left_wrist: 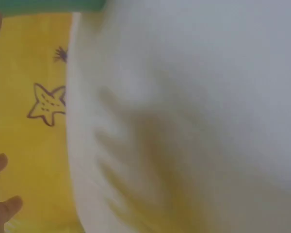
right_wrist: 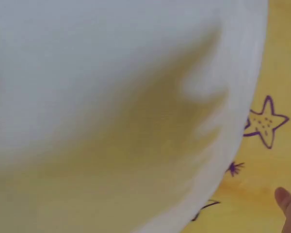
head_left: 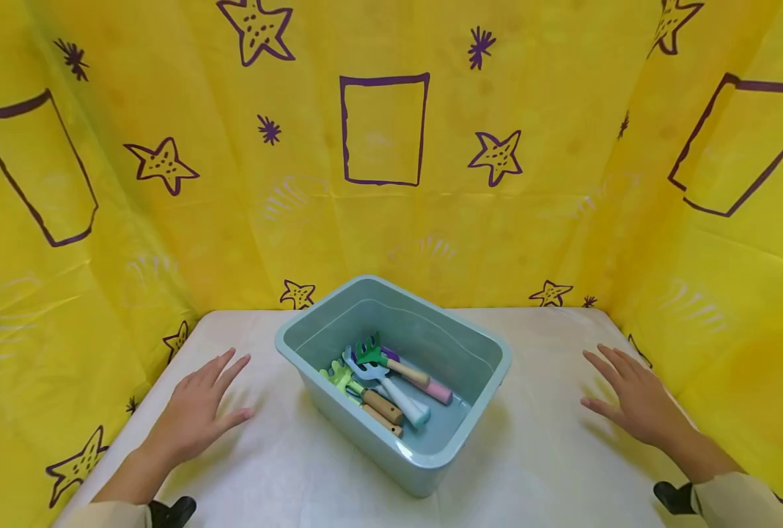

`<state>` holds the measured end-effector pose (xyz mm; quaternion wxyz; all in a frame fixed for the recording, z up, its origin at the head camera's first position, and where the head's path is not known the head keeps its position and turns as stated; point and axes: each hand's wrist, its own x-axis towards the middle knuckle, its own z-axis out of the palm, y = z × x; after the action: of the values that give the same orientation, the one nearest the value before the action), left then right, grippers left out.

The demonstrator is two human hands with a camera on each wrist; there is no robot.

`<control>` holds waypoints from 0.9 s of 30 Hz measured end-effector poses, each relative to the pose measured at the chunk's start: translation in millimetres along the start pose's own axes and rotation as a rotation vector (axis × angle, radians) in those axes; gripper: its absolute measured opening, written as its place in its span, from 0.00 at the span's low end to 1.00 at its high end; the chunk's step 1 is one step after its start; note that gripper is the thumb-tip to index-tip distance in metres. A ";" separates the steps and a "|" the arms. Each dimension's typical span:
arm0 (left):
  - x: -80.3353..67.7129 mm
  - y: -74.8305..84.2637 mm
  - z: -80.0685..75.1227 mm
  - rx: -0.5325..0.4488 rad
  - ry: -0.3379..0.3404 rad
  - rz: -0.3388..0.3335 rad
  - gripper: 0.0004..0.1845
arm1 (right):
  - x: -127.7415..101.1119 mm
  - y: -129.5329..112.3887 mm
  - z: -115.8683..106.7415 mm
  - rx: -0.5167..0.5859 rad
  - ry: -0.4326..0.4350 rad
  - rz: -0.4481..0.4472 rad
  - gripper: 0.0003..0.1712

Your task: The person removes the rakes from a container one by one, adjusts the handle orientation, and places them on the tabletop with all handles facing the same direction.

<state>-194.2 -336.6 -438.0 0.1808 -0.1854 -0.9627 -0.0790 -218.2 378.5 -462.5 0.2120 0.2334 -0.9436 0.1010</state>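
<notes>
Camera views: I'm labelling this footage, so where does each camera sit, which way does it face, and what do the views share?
Head: on the person's head, looking forward and down at the bin of toy garden tools; left hand and right hand lie open either side.
Left wrist: close over the white table, blurred; fingers at the edge.
Right wrist: the same table surface; one fingertip at the lower right corner.
Shared: white table and yellow starred cloth.

glossy plastic bin (head_left: 431, 469), wooden tool handles (head_left: 383, 405)
</notes>
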 end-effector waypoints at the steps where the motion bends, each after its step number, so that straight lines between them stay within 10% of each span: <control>1: 2.8 1.5 -1.9 -0.023 0.002 -0.011 0.47 | 3.2 -1.2 -1.6 0.019 -0.004 0.006 0.50; 13: 38.7 31.3 -15.9 -0.346 0.034 -0.157 0.42 | 49.5 -28.0 -25.9 0.165 -0.026 0.049 0.47; 27: 70.2 65.5 -16.4 -0.690 0.100 -0.146 0.32 | 98.8 -61.3 -35.2 0.132 0.015 -0.027 0.43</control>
<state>-224.5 -257.0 -390.9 0.1483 -0.1620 -0.8800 -0.4212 -255.3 296.1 -381.3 0.2044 0.2588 -0.9301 0.1620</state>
